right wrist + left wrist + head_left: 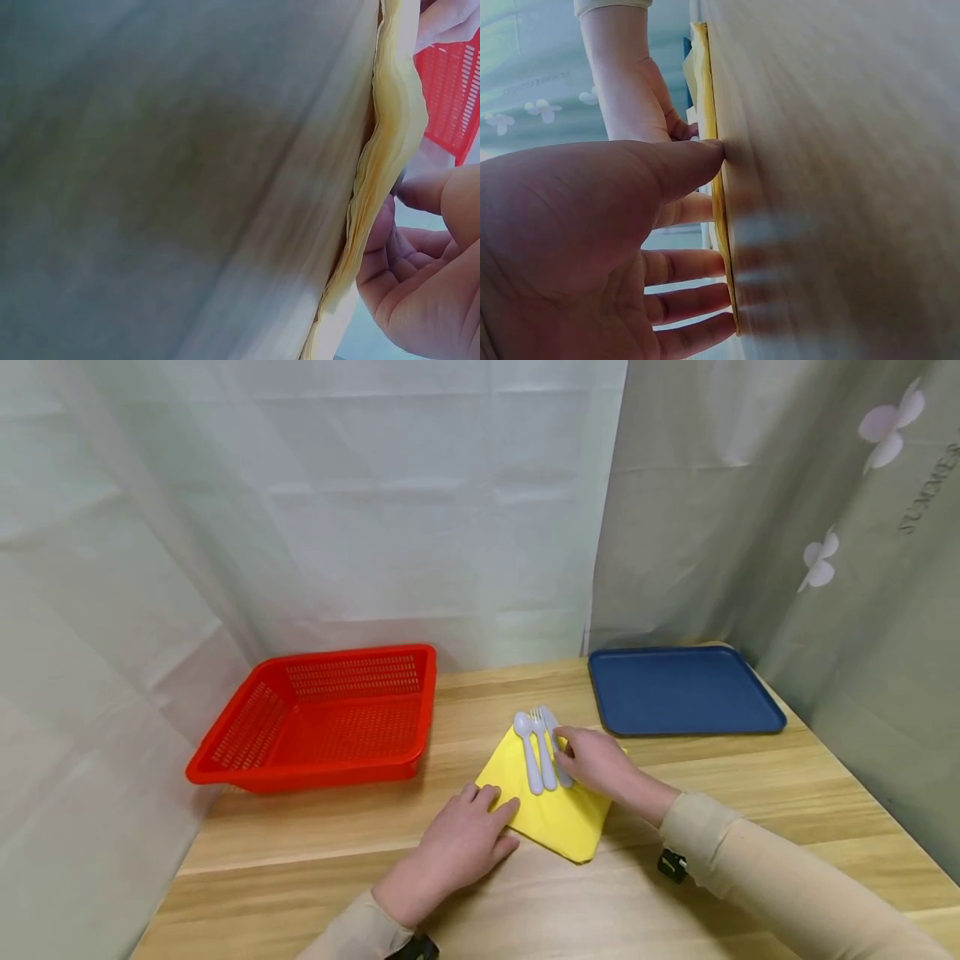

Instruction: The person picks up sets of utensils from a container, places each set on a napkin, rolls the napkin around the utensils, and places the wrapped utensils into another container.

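A folded yellow napkin (558,827) lies on the table with a corner toward me. On it, side by side, are a pale plastic spoon (530,760), a fork (543,747) and a knife (549,718), their heads pointing away. My right hand (597,762) pinches the knife between thumb and fingers, partly covering its handle. At the napkin's left edge rests my left hand (467,833), fingers spread, its fingertips touching the cloth. From the left wrist view, the thumb (682,166) and fingers meet the napkin's edge. Layered folds of the napkin (386,142) bulge beside my right hand in the right wrist view.
A red perforated basket (420,760) stands at the back left of the wooden table (322,835). At the back right lies a blue tray (682,693). Pale curtains (420,510) hang behind and along both sides.
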The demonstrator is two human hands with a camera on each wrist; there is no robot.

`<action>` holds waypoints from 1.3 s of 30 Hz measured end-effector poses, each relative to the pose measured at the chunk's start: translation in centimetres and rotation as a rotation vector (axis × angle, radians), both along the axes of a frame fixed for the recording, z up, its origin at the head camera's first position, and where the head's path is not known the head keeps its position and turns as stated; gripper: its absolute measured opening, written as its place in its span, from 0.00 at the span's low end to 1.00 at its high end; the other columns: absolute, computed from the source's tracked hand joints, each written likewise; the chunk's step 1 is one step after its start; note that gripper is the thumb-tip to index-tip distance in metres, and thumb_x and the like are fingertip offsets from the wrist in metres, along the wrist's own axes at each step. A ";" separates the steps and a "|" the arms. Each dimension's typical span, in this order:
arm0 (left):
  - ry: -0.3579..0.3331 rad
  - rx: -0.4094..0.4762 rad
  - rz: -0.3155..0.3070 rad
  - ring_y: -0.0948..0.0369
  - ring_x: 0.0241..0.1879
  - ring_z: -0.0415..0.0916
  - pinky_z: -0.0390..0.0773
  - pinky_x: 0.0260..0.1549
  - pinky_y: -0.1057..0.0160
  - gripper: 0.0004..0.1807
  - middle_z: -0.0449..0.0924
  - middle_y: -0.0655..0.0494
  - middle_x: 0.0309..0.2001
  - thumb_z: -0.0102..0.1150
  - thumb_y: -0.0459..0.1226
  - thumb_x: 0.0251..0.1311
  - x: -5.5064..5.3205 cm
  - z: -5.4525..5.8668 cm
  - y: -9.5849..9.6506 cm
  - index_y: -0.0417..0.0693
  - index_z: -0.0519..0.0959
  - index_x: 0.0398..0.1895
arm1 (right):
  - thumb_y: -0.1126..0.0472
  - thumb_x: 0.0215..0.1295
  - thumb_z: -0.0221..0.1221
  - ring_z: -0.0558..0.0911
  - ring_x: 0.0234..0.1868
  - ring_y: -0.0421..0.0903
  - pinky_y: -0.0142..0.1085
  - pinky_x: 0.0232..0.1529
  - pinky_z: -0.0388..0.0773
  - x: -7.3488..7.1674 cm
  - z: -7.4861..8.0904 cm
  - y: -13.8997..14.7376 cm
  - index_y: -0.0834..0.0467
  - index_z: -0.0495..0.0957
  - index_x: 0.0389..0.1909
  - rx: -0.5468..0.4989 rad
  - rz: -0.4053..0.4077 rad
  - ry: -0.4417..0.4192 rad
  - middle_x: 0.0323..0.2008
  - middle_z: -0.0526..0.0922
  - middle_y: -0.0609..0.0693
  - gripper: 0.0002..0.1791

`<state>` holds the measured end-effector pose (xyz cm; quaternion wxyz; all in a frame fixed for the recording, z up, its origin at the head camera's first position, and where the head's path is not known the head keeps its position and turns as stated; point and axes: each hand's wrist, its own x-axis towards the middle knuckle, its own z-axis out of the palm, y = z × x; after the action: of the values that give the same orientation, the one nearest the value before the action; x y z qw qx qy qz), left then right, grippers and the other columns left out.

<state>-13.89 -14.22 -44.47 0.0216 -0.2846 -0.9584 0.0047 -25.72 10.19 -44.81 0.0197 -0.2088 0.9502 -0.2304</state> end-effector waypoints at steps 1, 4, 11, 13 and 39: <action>0.003 -0.001 -0.005 0.48 0.58 0.76 0.81 0.58 0.49 0.28 0.81 0.46 0.63 0.67 0.54 0.77 0.0 0.0 0.0 0.53 0.83 0.73 | 0.61 0.79 0.65 0.76 0.28 0.42 0.37 0.31 0.75 0.0 0.0 0.0 0.67 0.79 0.72 -0.001 0.001 0.002 0.31 0.83 0.46 0.25; 0.012 -0.003 -0.016 0.48 0.58 0.77 0.82 0.58 0.49 0.28 0.81 0.46 0.63 0.67 0.54 0.77 -0.1 0.1 -0.1 0.53 0.83 0.72 | 0.61 0.79 0.66 0.76 0.27 0.42 0.37 0.31 0.74 0.1 0.1 0.1 0.67 0.79 0.72 -0.004 0.013 0.004 0.30 0.82 0.46 0.26; 0.028 -0.018 -0.029 0.48 0.58 0.77 0.82 0.57 0.48 0.27 0.81 0.46 0.63 0.65 0.54 0.78 -0.3 0.1 -0.4 0.53 0.83 0.72 | 0.62 0.78 0.66 0.76 0.29 0.43 0.37 0.32 0.75 0.3 0.3 0.3 0.67 0.79 0.71 -0.010 0.029 0.010 0.32 0.82 0.47 0.25; 0.028 -0.022 -0.030 0.49 0.58 0.78 0.82 0.56 0.48 0.27 0.81 0.46 0.63 0.65 0.54 0.78 -0.4 0.2 -0.4 0.53 0.82 0.73 | 0.63 0.77 0.66 0.76 0.30 0.43 0.37 0.33 0.75 0.4 0.5 0.4 0.66 0.80 0.71 -0.005 0.028 0.013 0.33 0.83 0.47 0.25; 0.063 0.018 -0.120 0.54 0.61 0.80 0.79 0.65 0.52 0.27 0.83 0.52 0.62 0.70 0.52 0.75 0.5 0.9 1.6 0.49 0.83 0.70 | 0.59 0.67 0.78 0.86 0.55 0.51 0.49 0.47 0.87 5.0 1.4 4.5 0.58 0.85 0.66 0.192 0.360 0.273 0.56 0.87 0.51 0.27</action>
<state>-13.42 -12.62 -43.53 0.0545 -0.3411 -0.9384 0.0038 -20.68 14.66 -43.46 -0.0484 -0.4010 0.9092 -0.1014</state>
